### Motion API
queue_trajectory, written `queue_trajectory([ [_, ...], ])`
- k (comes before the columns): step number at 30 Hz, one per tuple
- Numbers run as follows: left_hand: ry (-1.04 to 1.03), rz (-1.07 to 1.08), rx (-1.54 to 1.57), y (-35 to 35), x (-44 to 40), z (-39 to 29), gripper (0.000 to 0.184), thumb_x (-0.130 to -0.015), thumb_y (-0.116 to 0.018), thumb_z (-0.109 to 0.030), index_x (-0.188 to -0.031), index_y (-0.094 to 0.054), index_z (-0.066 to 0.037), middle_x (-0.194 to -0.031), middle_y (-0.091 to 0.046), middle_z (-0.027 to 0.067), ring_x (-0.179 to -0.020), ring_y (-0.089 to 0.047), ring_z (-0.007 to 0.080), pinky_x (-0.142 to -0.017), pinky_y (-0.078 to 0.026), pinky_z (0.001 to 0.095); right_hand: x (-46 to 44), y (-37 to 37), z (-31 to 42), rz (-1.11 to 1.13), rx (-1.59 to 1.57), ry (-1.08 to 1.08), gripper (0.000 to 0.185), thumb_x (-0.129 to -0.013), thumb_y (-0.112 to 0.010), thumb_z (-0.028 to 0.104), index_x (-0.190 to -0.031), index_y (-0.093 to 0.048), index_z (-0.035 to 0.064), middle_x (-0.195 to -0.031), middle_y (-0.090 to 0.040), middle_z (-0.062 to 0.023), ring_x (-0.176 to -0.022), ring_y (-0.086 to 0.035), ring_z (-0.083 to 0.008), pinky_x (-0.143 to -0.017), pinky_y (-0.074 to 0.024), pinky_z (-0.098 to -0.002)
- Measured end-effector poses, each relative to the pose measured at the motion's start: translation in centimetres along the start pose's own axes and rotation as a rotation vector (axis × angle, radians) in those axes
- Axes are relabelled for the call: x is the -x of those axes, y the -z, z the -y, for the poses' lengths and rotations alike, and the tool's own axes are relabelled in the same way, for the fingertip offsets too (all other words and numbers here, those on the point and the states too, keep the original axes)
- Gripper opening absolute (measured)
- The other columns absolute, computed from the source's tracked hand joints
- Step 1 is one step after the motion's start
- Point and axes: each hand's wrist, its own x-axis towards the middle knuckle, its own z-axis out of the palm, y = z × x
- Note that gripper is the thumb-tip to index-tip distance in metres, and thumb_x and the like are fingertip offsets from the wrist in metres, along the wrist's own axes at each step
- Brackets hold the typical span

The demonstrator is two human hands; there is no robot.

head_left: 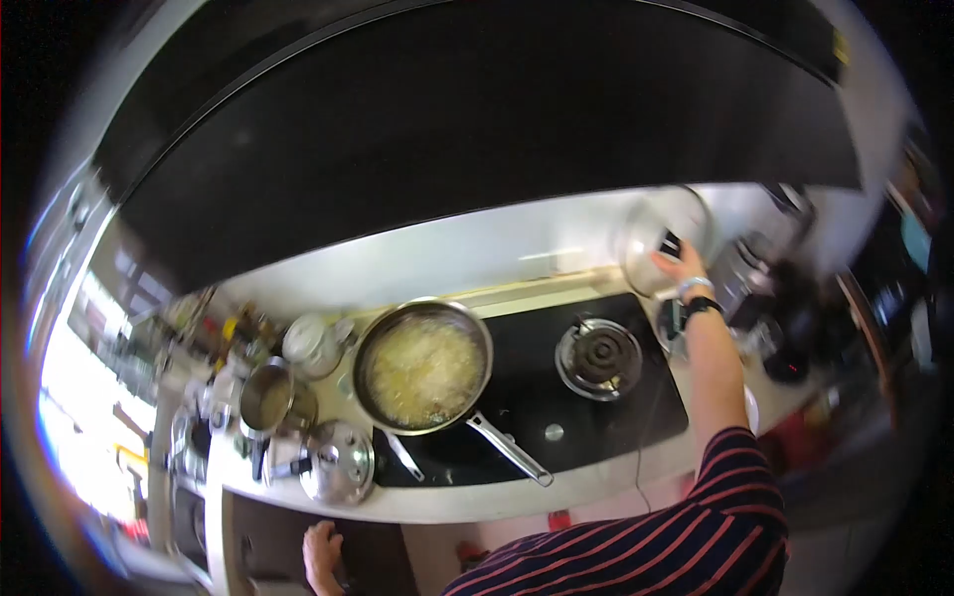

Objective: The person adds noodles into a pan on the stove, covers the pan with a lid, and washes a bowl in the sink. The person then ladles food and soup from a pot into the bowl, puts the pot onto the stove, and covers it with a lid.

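My right hand (682,263) is closed on the black knob of a round glass lid (645,238), which stands upright against the wall behind the stove. A wide steel pan (479,343) with pale, bubbling food (422,368) sits on the left side of the black cooktop (527,437). The pan's long handle points toward the front right. My left hand (323,551) hangs low near the counter's front edge, its fingers bent; whether it holds anything is unclear.
A bare burner (600,358) lies right of the pan. Left stand a steel pot (268,397), a pressure cooker lid (338,464) and a white lidded jar (310,343). A glass jug (740,268) is at the right. The dark hood (477,129) hangs above.
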Motion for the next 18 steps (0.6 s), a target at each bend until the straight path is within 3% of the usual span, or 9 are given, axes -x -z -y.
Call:
queue_trajectory([
  [2,0.093,0.001,-0.009,0.4,2.7,-0.9,0.031,-0.068,-0.066,-0.016,-0.097,-0.062,-0.006,-0.09,-0.06,0.0177,-0.091,-0.056,0.0353,-0.08,-0.045,0.0422,-4.3,-0.3,0.3,-0.244,-1.332,-0.759,0.043,-0.084,-0.06,0.038,-0.105,-0.05,0.0028,-0.105,-0.051,-0.0169,-0.099,-0.048,-0.0347,-0.084,-0.042,-0.0572],
  [4,0.167,-0.021,0.019,0.7,5.0,-1.6,0.031,-0.068,-0.066,-0.015,-0.097,-0.063,-0.006,-0.092,-0.061,0.0177,-0.092,-0.057,0.0343,-0.081,-0.046,0.0408,-6.4,-0.1,-0.3,-0.28,-1.275,-0.945,0.034,-0.082,-0.062,0.036,-0.096,-0.053,0.0064,-0.097,-0.052,-0.0127,-0.092,-0.047,-0.031,-0.084,-0.0422,-0.0546],
  [6,0.225,-0.012,-0.002,2.1,6.8,-3.4,0.032,-0.069,-0.066,-0.015,-0.099,-0.063,-0.006,-0.096,-0.062,0.0169,-0.093,-0.058,0.033,-0.083,-0.046,0.0396,-7.4,-0.7,-1.0,-0.372,-1.229,-0.884,0.012,-0.08,-0.062,0.021,-0.081,-0.055,0.0103,-0.085,-0.054,-0.0063,-0.085,-0.051,-0.0242,-0.077,-0.0459,-0.0479],
  [7,0.251,0.018,0.0,2.3,7.3,-3.7,0.033,-0.07,-0.066,-0.015,-0.101,-0.063,-0.007,-0.098,-0.062,0.0159,-0.095,-0.058,0.0318,-0.084,-0.046,0.0391,-9.0,-0.2,-5.2,-0.249,-1.28,-0.779,0.008,-0.077,-0.06,0.015,-0.077,-0.054,0.01,-0.078,-0.054,-0.0054,-0.078,-0.052,-0.0221,-0.072,-0.0478,-0.0427],
  [8,0.279,0.022,0.001,2.4,7.7,-4.1,0.033,-0.07,-0.066,-0.015,-0.101,-0.063,-0.007,-0.098,-0.062,0.0159,-0.095,-0.058,0.0318,-0.084,-0.046,0.0391,-8.2,-0.7,-2.4,-0.36,-1.249,-0.922,0.007,-0.077,-0.057,0.012,-0.072,-0.052,0.0103,-0.074,-0.053,-0.0047,-0.074,-0.053,-0.0202,-0.066,-0.0486,-0.0389],
  [10,0.312,0.03,0.022,2.2,8.1,-4.6,0.033,-0.07,-0.065,-0.016,-0.102,-0.062,-0.007,-0.099,-0.062,0.016,-0.097,-0.057,0.0317,-0.085,-0.046,0.039,-8.9,0.6,-6.0,-0.29,-1.267,-0.927,0.009,-0.075,-0.057,0.011,-0.068,-0.051,0.0107,-0.07,-0.052,-0.0039,-0.07,-0.052,-0.0199,-0.06,-0.048,-0.036],
  [14,0.337,0.09,0.047,1.1,8.0,-4.4,0.032,-0.072,-0.065,-0.018,-0.102,-0.063,-0.007,-0.1,-0.062,0.0165,-0.098,-0.057,0.0317,-0.086,-0.045,0.0388,-3.9,1.6,-1.4,-0.333,-1.068,-0.984,0.012,-0.065,-0.059,0.004,-0.065,-0.048,0.0098,-0.055,-0.044,-0.0017,-0.057,-0.047,-0.0175,-0.055,-0.0443,-0.0312],
  [17,0.292,0.075,0.063,0.0,7.6,-3.4,0.032,-0.072,-0.065,-0.017,-0.102,-0.063,-0.007,-0.099,-0.063,0.0166,-0.098,-0.058,0.0316,-0.086,-0.045,0.0386,1.2,2.0,2.6,-0.177,-0.989,-0.9,0.014,-0.065,-0.059,0.002,-0.063,-0.047,0.0091,-0.056,-0.044,-0.0019,-0.054,-0.046,-0.017,-0.052,-0.0429,-0.0308],
  [18,0.296,0.081,0.066,-0.2,7.3,-3.1,0.032,-0.072,-0.065,-0.017,-0.102,-0.063,-0.007,-0.099,-0.063,0.0166,-0.098,-0.058,0.0316,-0.086,-0.045,0.0386,2.8,2.3,3.8,-0.037,-0.949,-0.802,0.012,-0.068,-0.058,0.003,-0.071,-0.049,0.0087,-0.06,-0.045,-0.0015,-0.055,-0.046,-0.0159,-0.051,-0.0416,-0.0298],
])
